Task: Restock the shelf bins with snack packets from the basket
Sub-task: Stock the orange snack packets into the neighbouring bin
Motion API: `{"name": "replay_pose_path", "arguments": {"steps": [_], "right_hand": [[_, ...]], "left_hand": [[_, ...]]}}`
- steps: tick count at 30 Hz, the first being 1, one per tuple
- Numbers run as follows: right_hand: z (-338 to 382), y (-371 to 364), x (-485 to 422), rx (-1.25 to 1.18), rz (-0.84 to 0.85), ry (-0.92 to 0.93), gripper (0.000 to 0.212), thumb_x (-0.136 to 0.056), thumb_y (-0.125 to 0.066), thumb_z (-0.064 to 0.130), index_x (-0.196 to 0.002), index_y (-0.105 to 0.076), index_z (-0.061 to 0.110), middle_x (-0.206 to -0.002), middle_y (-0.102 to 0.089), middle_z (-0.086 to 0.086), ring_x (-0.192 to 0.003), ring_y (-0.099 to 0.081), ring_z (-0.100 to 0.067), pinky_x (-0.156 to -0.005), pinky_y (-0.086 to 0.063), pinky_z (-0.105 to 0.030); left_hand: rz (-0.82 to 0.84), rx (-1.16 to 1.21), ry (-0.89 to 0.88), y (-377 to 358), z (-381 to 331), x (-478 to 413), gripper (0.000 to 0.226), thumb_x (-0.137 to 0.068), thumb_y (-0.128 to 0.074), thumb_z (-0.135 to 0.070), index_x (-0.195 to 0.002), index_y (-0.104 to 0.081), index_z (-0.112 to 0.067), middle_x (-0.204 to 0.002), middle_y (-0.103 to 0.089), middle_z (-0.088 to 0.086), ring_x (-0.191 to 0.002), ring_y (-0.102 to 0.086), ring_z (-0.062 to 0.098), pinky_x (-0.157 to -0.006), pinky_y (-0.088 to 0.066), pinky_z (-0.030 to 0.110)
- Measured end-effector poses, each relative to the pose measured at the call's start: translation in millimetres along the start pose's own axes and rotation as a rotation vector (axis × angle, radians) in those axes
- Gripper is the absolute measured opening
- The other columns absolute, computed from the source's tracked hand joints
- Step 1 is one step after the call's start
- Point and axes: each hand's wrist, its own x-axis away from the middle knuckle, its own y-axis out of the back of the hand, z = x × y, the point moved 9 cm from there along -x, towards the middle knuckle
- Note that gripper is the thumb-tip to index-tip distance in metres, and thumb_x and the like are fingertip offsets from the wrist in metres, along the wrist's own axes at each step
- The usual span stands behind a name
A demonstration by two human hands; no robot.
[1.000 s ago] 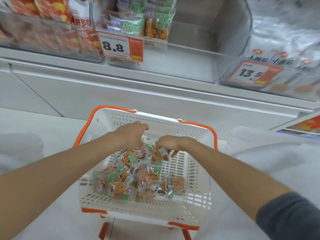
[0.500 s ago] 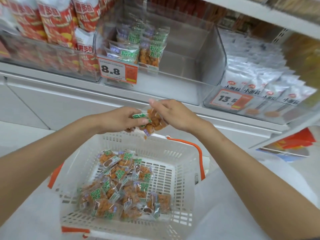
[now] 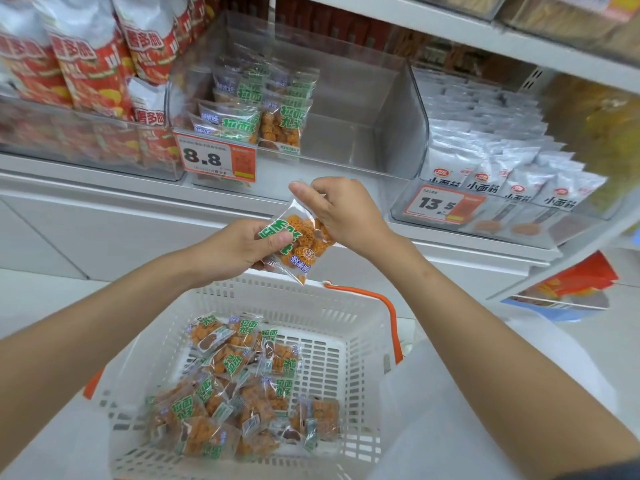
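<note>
A clear snack packet (image 3: 300,241) with orange pieces and green lettering hangs between both hands above the basket. My left hand (image 3: 242,244) pinches its left side; my right hand (image 3: 343,211) grips its upper right corner. Below, the white plastic basket (image 3: 349,327) with orange handles holds several more of the same packets (image 3: 239,389). On the shelf, a clear bin (image 3: 384,133) carries a few matching packets (image 3: 263,109) at its left end behind an 8.8 price tag (image 3: 216,157); its right part is bare.
Left of the clear bin stand red chip bags (image 3: 86,60) in another bin. To the right, a bin of silver packets (image 3: 502,161) has a 13.5 tag (image 3: 440,204). A higher shelf edge (image 3: 485,32) runs overhead. White cabinet fronts lie under the shelf.
Both hands rose out of the basket holding a packet and lifted it toward the shelf front. The view tilted up, showing more of the bins.
</note>
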Motion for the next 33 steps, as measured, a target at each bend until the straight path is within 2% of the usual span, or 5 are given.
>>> {"name": "replay_pose_path", "arguments": {"steps": [6,10,15,25,33], "right_hand": [[-6,12,-8,-0.236,0.076,-0.084,0.057,-0.101,-0.042,0.046,-0.052,-0.039,0.018,-0.039,-0.04,0.007,-0.039,-0.035,-0.005,-0.049,-0.029,-0.026],[-24,14,-4,-0.636,0.124,-0.36,0.057,-0.099,-0.029,0.06,-0.087,-0.06,0.014,-0.061,-0.067,-0.004,-0.054,-0.063,-0.013,-0.053,-0.05,-0.027],[-14,-21,8,-0.703,0.424,-0.314,0.025,-0.088,-0.07,0.025,-0.105,-0.062,0.008,-0.095,-0.074,-0.015,-0.082,-0.07,-0.022,-0.082,-0.058,-0.037],[-10,-17,-2,-0.995,0.191,-0.373,0.03,-0.084,-0.072,0.005,-0.108,-0.059,0.015,-0.101,-0.073,-0.014,-0.085,-0.071,-0.022,-0.078,-0.059,-0.031],[0,18,-2,-0.592,-0.03,-0.134,0.045,-0.079,-0.08,0.018,-0.118,-0.059,0.02,-0.106,-0.068,-0.002,-0.094,-0.065,-0.014,-0.086,-0.052,-0.025]], "left_hand": [[-0.021,0.007,0.003,5,-13,-3,0.028,-0.086,-0.05,-0.044,-0.084,-0.062,-0.019,-0.059,-0.063,-0.018,-0.057,-0.055,-0.005,-0.061,-0.047,0.013],[-0.166,0.045,-0.009,26,-18,-1,0.026,-0.097,-0.046,-0.036,-0.08,-0.059,-0.02,-0.057,-0.061,-0.017,-0.058,-0.058,-0.004,-0.071,-0.051,0.02],[-0.303,0.116,0.045,44,-12,3,0.032,-0.097,-0.045,-0.044,-0.099,-0.065,-0.019,-0.077,-0.068,-0.007,-0.064,-0.063,0.0,-0.067,-0.051,0.017],[-0.483,0.22,-0.086,83,-39,1,0.037,-0.08,-0.076,-0.011,-0.114,-0.062,-0.009,-0.093,-0.073,0.003,-0.077,-0.068,0.009,-0.075,-0.058,0.027],[-0.391,-0.107,-0.212,100,-77,15,0.044,-0.072,-0.083,-0.01,-0.112,-0.065,-0.014,-0.077,-0.069,-0.003,-0.073,-0.063,0.006,-0.07,-0.053,0.017]]}}
